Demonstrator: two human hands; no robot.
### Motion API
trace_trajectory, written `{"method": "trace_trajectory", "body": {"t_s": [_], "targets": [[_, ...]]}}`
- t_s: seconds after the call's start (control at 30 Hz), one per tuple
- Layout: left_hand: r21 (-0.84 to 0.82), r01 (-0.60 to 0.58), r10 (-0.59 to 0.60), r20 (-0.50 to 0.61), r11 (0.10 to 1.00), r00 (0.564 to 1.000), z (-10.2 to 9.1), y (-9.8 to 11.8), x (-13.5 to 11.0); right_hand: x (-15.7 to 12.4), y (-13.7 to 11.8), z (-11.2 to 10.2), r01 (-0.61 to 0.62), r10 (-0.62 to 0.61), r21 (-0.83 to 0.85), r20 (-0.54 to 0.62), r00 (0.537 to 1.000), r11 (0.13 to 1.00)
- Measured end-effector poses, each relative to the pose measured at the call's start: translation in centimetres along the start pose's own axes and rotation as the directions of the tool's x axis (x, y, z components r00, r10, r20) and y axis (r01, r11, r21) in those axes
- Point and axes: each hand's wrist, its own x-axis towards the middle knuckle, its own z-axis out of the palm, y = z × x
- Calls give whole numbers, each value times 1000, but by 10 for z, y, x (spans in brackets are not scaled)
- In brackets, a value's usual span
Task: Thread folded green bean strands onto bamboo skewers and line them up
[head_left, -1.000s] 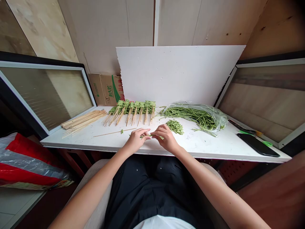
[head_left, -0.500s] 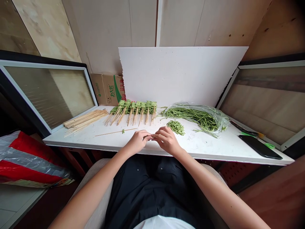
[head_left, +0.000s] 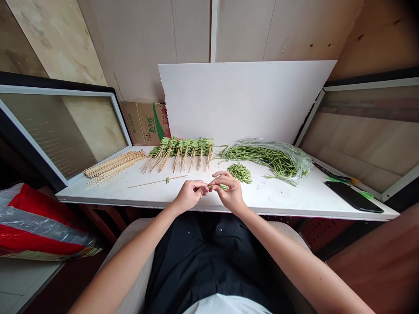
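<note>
My left hand (head_left: 191,195) and my right hand (head_left: 230,192) meet fingertip to fingertip above the front of the white table. Both are closed in a pinch on pieces of green bean (head_left: 224,187); a bit of green shows between the fingertips and under my right fingers. How many pieces they hold is hidden. Left of my hands a bamboo skewer (head_left: 147,183) lies on the table, with a short bean piece (head_left: 167,179) on it. Just behind my right hand sits a small heap of cut beans (head_left: 241,173).
Skewers threaded with bean pieces (head_left: 190,146) lie in a row at the back. A bundle of bare skewers (head_left: 114,166) is on the left. Long beans fill a clear plastic bag (head_left: 278,159) at back right. A black phone (head_left: 353,196) and scissors (head_left: 332,173) lie far right.
My right hand's fingers have lifted and spread a little, and green bean now shows in the grip. The whole view has shifted slightly; the things on the table stay put.
</note>
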Motion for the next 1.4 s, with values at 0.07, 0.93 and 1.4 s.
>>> {"method": "trace_trajectory", "body": {"t_s": [0.07,0.93,1.4], "targets": [[-14,4,-5,-12,1000,1000,2,-3,0,-1,3,3,-43,44,43,-21,999,998],[-87,179,-171,96,980,981,4,-5,-1,2,18,-14,351,-278,-329,250,928,877],[-174,92,-99,-32,981,995,10,-13,-2,10,33,-19,-90,93,33,-82,992,995]]}}
